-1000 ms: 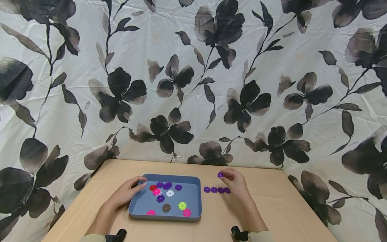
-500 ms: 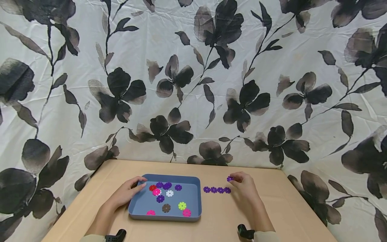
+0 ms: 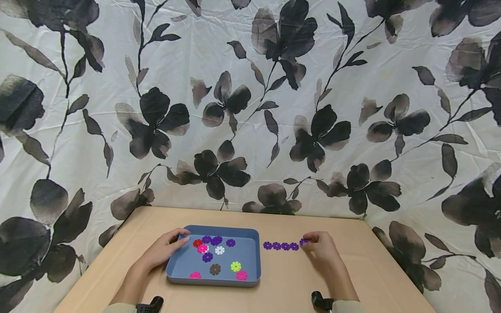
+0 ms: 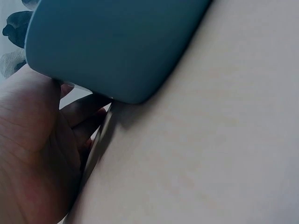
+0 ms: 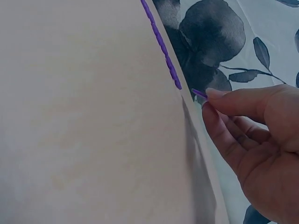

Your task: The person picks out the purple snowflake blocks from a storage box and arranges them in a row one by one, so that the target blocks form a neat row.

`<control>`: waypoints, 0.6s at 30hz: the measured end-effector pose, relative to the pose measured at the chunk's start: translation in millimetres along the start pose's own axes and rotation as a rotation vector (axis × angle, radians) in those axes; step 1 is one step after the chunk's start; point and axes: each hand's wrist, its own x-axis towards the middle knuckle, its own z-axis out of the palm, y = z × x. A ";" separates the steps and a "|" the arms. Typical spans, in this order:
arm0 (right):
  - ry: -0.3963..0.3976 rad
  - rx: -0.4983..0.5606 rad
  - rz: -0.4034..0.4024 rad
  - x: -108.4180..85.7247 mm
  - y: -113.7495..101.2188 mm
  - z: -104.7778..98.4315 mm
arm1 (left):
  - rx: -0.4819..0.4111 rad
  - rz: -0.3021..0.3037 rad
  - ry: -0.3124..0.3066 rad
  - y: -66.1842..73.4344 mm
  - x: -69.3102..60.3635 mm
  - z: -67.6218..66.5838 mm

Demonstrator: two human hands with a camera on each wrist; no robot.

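My right hand (image 3: 322,248) pinches a purple flower-shaped disc (image 3: 303,241) between thumb and fingertips. In the right wrist view the pinched disc (image 5: 200,94) tilts just above the table, slightly apart from the end of the row. That row of purple discs (image 3: 277,246) lies on the table, to the right of a blue-grey tray (image 3: 253,256). My left hand (image 3: 166,248) grips the tray's left side, its thumb over the rim. In the left wrist view, fingers (image 4: 84,112) reach round behind the tray's corner (image 4: 117,60); their tips are partly hidden.
Inside the tray lie several loose discs: purple, a red one (image 3: 197,243), pink, a white one (image 3: 220,250), a brown one (image 3: 215,269) and a yellow-green one (image 3: 235,266). The tan table (image 3: 375,269) ends at a floral curtain (image 3: 250,130) behind.
My right hand has carried the pinched disc rightward and then down, toward the right end of the row. The left hand and the tray have stayed in place.
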 end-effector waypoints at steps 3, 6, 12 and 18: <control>-0.012 -0.018 -0.026 0.6 2.5 0.8 | 0.004 -0.003 0.002 0.2 0.1 -0.2; -0.020 -0.019 -0.027 0.3 4.2 2.2 | 0.001 -0.001 0.004 -0.5 0.2 -0.5; -0.026 -0.038 -0.034 -2.7 6.0 2.3 | -0.018 0.010 0.005 -1.7 1.1 -0.7; -0.025 -0.080 -0.044 -2.1 7.8 3.2 | -0.005 0.012 0.007 -1.0 0.9 -0.4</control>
